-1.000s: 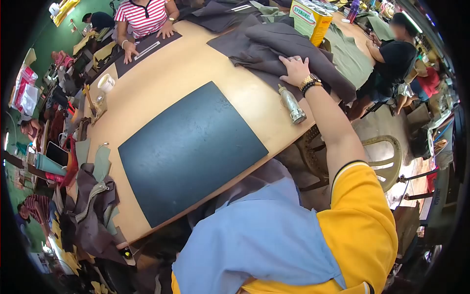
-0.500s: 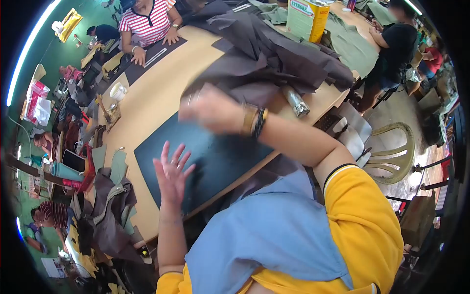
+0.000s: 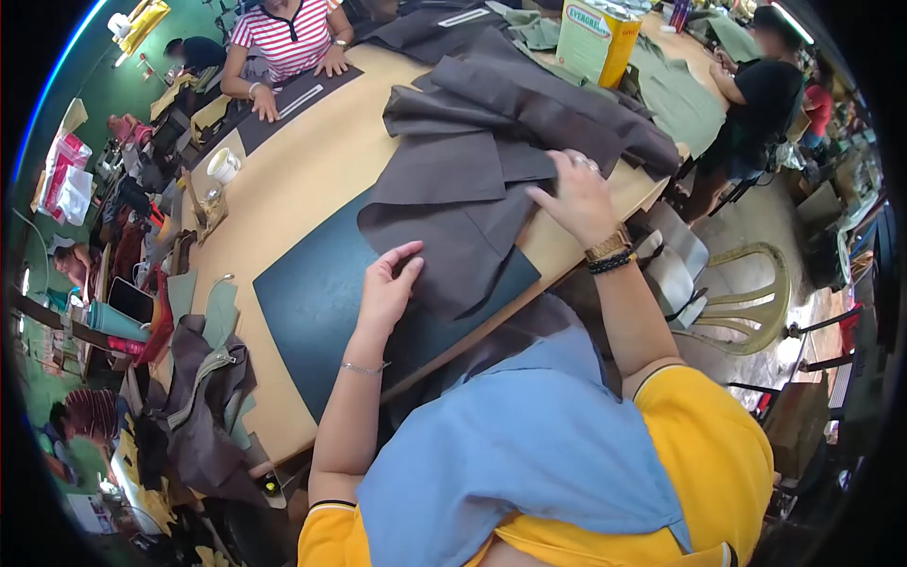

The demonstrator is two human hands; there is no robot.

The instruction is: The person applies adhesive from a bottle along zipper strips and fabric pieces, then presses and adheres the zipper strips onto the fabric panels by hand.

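Observation:
Dark brown sheet material (image 3: pixel 435 189), leather-like, lies in overlapping pieces across the table and over part of a dark blue-green mat (image 3: pixel 312 283). My right hand (image 3: pixel 583 200) is at the right edge of these pieces, with an edge between its thumb and fingers. At the lower left edge of the same material is my left hand (image 3: pixel 385 291), its thumb and index finger apart, near or touching the sheet; I cannot tell which. The mat lies flat beneath, along the table's near edge.
A yellow-and-white tin (image 3: pixel 595 42) stands at the back among green pieces (image 3: pixel 675 90). A white cup (image 3: pixel 224 165) sits at the left edge. Across the table a person in a striped shirt (image 3: pixel 288 42) rests hands on a dark panel. A chair (image 3: pixel 746 293) stands right.
My right hand has swung right from above the mat to the brown material. Brown pieces now cover part of the mat. My left hand has moved slightly right, its fingers less spread.

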